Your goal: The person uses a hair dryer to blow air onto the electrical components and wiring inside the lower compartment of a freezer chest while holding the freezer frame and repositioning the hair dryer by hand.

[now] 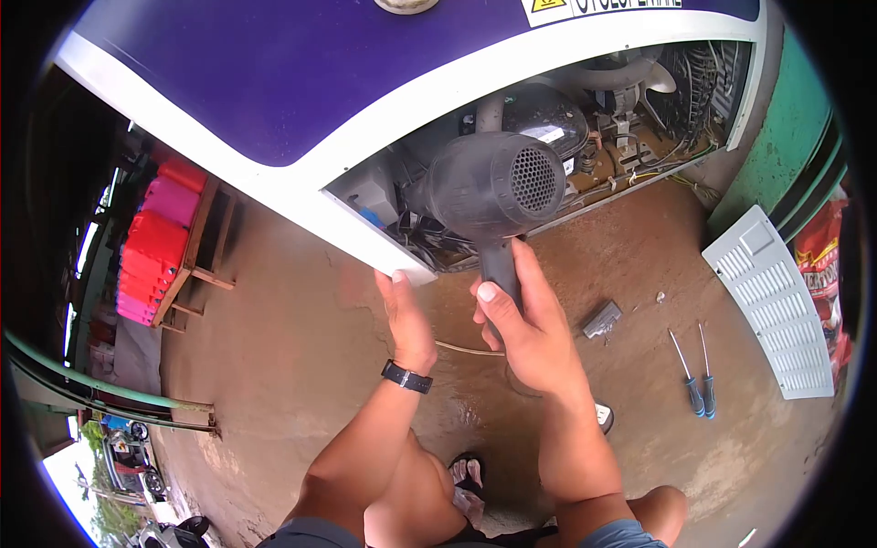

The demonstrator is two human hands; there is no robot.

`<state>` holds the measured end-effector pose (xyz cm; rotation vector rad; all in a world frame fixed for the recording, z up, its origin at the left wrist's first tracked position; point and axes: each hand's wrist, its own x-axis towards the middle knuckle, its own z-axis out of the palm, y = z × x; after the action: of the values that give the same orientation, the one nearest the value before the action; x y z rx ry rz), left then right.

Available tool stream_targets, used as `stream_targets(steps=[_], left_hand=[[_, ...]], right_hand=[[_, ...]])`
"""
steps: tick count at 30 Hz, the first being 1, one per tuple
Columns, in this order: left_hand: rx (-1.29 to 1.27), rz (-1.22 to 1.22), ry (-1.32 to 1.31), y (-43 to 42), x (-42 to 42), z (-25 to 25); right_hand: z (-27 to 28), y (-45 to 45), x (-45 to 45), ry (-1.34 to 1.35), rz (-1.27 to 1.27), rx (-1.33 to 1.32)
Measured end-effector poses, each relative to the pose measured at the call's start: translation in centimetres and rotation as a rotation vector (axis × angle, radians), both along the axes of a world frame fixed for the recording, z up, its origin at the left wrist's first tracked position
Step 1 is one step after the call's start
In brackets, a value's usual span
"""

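Note:
A dark grey blow dryer [489, 187] is held by its handle in my right hand [525, 320], its round mesh end facing right and its nozzle toward the opening at the bottom of a blue and white cabinet [247, 82]. Inside the opening are a black compressor [548, 119], pipes and wires. My left hand [404, 320] is raised beside the cabinet's lower white edge, fingers extended and slightly blurred, holding nothing; a black watch [406, 376] is on that wrist.
Two blue-handled screwdrivers [702, 397] and a small dark box [602, 320] lie on the wet floor. A white vented panel [772, 301] leans at the right. Red and pink containers [155, 251] sit on a wooden rack [196, 256] at the left.

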<state>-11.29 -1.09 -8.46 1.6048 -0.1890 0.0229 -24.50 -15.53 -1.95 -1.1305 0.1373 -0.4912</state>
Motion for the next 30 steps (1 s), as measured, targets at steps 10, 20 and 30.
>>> stream_targets(steps=[10, 20, 30], left_hand=[[-0.018, 0.098, -0.126, -1.9, 0.6, -1.9], [-0.056, 0.024, -0.085, -1.1, -0.1, -0.1], [0.027, -0.064, 0.004, 1.0, -3.5, 3.2]], right_hand=[[3.2, -2.3, 1.6, 0.184, 0.045, -0.085], [2.1, -0.7, 1.8, 0.168, -0.073, -0.338], [1.7, -1.3, 1.3, 0.179, 0.003, -0.199]])
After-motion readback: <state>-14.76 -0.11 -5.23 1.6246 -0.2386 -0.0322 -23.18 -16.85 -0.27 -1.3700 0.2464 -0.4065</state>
